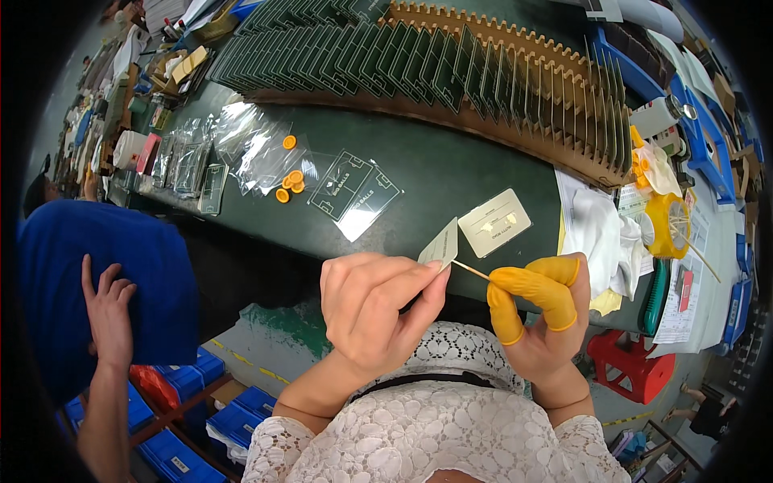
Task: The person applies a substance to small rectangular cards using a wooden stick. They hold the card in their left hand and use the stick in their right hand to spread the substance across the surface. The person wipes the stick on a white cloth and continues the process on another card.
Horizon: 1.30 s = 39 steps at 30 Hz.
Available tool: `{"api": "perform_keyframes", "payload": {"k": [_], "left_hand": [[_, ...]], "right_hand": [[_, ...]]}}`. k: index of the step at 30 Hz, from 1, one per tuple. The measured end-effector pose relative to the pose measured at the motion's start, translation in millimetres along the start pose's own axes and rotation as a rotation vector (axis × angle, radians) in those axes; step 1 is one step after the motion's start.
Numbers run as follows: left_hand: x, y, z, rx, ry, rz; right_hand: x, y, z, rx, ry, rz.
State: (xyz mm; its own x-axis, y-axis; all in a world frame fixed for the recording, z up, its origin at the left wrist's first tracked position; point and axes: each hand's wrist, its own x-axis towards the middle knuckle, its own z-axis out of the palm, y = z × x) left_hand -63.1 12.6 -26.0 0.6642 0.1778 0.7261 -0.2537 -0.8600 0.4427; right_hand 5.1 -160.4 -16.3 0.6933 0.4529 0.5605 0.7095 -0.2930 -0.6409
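Note:
My left hand [374, 310] pinches a small cream card [440, 244] between thumb and fingertips, tilted up above the table's near edge. Yellow finger cots cover several fingers of my right hand [543, 314], which grips a thin wooden stick [472, 272]. The stick's far tip meets the held card's lower corner; whether it presses on the card I cannot tell. Just beyond, a second cream card [493, 229] with shiny gold patches lies flat on the dark green table. Left of it rests a dark green card with white pitch lines [348, 189], its surface glossy.
Across the back runs a notched cardboard rack [515, 133] holding many upright dark green cards. Orange discs [295, 179] and clear plastic bags [256, 153] lie at left. White cloth [594, 229], a yellow tape roll [667, 225] and a red stool [632, 366] are at right. A blue-clad person [109, 290] sits left.

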Motion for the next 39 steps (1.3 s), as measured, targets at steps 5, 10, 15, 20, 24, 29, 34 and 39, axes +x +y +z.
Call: {"api": "perform_keyframes", "payload": {"k": [5, 10, 15, 20, 24, 29, 34, 39], "left_hand": [[0.1, 0.1, 0.5, 0.006, 0.005, -0.004], [-0.5, -1.2, 1.7, 0.002, 0.008, -0.003], [-5.6, -4.7, 2.4, -0.003, 0.02, -0.002], [-5.1, -4.3, 2.9, -0.001, 0.019, -0.006], [-5.4, -4.3, 3.1, 0.0, 0.023, -0.006], [-4.8, -4.3, 3.0, 0.003, 0.02, -0.004], [-5.2, -4.6, 2.5, 0.012, 0.016, 0.001], [-5.1, -5.2, 2.4, 0.004, 0.009, -0.001]], "right_hand": [[-0.5, 0.3, 0.4, -0.029, -0.005, -0.007], [-1.0, 0.7, 0.8, -0.006, 0.017, -0.002], [-0.9, 0.5, 0.8, -0.009, 0.008, -0.013], [-1.2, 1.8, 2.0, -0.03, 0.012, -0.013], [-0.3, 1.4, 1.2, -0.016, 0.021, 0.003], [-0.8, 1.4, 1.2, -0.014, -0.003, -0.006], [-0.4, 2.5, 1.7, 0.012, 0.027, 0.018], [-1.2, 1.5, 2.1, 0.021, 0.006, 0.024]]}}
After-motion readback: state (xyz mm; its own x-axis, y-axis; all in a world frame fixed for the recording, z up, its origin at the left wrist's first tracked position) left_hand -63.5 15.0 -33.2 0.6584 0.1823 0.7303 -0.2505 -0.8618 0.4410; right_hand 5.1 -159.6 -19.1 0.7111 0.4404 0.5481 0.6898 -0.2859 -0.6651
